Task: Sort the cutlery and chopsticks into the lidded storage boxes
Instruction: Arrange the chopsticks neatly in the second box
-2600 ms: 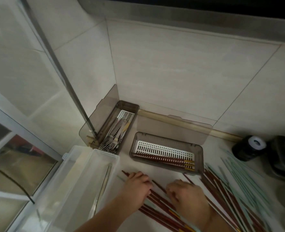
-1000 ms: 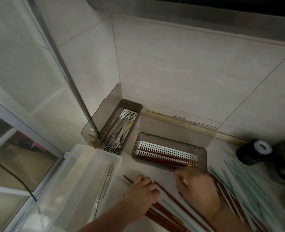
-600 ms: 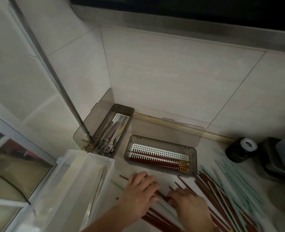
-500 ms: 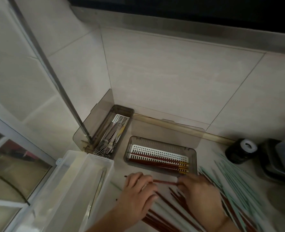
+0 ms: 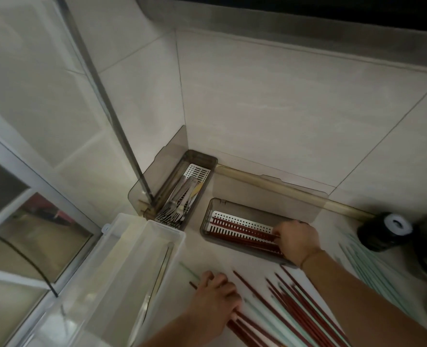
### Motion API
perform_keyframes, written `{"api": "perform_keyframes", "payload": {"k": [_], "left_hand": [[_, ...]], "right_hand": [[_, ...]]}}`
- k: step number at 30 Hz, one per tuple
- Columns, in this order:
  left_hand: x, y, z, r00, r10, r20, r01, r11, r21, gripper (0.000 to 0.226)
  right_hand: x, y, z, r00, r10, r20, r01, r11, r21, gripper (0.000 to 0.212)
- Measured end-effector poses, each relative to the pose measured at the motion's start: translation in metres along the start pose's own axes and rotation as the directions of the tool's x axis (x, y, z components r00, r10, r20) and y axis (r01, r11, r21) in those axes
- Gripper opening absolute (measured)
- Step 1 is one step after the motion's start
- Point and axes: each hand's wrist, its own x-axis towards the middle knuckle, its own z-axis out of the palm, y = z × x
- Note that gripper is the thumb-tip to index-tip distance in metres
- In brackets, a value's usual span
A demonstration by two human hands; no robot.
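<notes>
My right hand (image 5: pixel 296 240) reaches into the brown lidded box (image 5: pixel 208 217) at the right end and holds red chopsticks (image 5: pixel 240 232) lying on its white slotted tray. My left hand (image 5: pixel 213 300) rests on the counter, fingers curled over the ends of the loose red chopsticks (image 5: pixel 292 304). A second brown box (image 5: pixel 211 160) in the corner holds forks (image 5: pixel 176 211) and other metal cutlery. Pale green chopsticks (image 5: pixel 372 271) lie on the counter at the right.
A clear plastic box (image 5: pixel 122 269) with its lid open stands at the left, with a metal piece inside. A black jar (image 5: pixel 386 230) and a dark object sit at the far right. Tiled walls close the corner behind the boxes.
My right hand lifted a red chopstick from the pile and carried it forward into the brown box. My left hand stayed on the loose chopsticks.
</notes>
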Motion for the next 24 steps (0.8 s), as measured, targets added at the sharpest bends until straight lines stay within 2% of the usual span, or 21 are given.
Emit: {"api": "perform_keyframes", "payload": {"k": [2, 3, 6, 8, 10, 12, 14, 16, 17, 19, 21, 24], "left_hand": [[0.002, 0.002, -0.006, 1.000, -0.020, -0.008, 0.019, 0.999, -0.027, 0.021], [0.002, 0.002, -0.008, 0.999, -0.026, -0.020, 0.025, 0.999, -0.035, 0.019], [0.006, 0.004, -0.016, 0.993, -0.056, -0.102, 0.049, 0.996, -0.071, 0.014], [0.011, 0.003, -0.020, 0.980, -0.077, -0.185, 0.052, 0.989, -0.135, 0.011], [0.018, 0.000, -0.026, 0.956, -0.095, -0.279, 0.046, 0.983, -0.178, 0.012], [0.025, -0.003, -0.034, 0.923, -0.113, -0.368, 0.044, 0.981, -0.191, 0.014], [0.031, -0.004, -0.040, 0.886, -0.153, -0.437, 0.066, 0.976, -0.209, 0.013], [0.033, -0.003, -0.043, 0.848, -0.201, -0.491, 0.096, 0.968, -0.231, 0.020], [0.033, -0.002, -0.042, 0.850, -0.176, -0.496, 0.072, 0.972, -0.222, 0.022], [0.030, 0.000, -0.037, 0.908, -0.006, -0.419, -0.057, 0.989, -0.136, 0.016], [0.025, 0.004, -0.025, 0.947, 0.164, -0.277, -0.179, 0.983, -0.032, 0.014], [0.016, 0.013, -0.005, 0.980, 0.187, -0.076, -0.184, 0.982, 0.035, 0.023]], "right_hand": [[-0.008, 0.001, 0.001, 0.998, -0.006, -0.070, 0.010, 0.998, 0.055, 0.022], [-0.016, -0.001, -0.001, 0.987, -0.010, -0.163, 0.028, 0.994, 0.108, 0.021], [-0.056, -0.009, -0.009, 0.905, -0.102, -0.414, 0.218, 0.945, 0.243, 0.013], [-0.088, -0.017, -0.012, 0.888, -0.256, -0.381, 0.367, 0.895, 0.252, 0.016], [-0.112, -0.024, -0.009, 0.898, -0.343, -0.275, 0.403, 0.892, 0.206, 0.016], [-0.123, -0.028, -0.009, 0.919, -0.310, -0.244, 0.358, 0.915, 0.187, 0.018], [-0.122, -0.026, -0.011, 0.938, -0.203, -0.279, 0.278, 0.924, 0.264, 0.032], [-0.109, -0.018, -0.011, 0.941, -0.088, -0.326, 0.206, 0.915, 0.346, 0.033], [-0.098, -0.012, -0.012, 0.940, -0.040, -0.339, 0.165, 0.923, 0.349, 0.033], [-0.070, -0.003, -0.012, 0.955, 0.012, -0.297, 0.083, 0.949, 0.305, 0.029], [-0.042, 0.003, -0.008, 0.984, 0.044, -0.175, 0.023, 0.931, 0.364, 0.021], [-0.011, 0.000, 0.001, 0.998, 0.022, -0.062, 0.008, 0.893, 0.449, 0.011]]}}
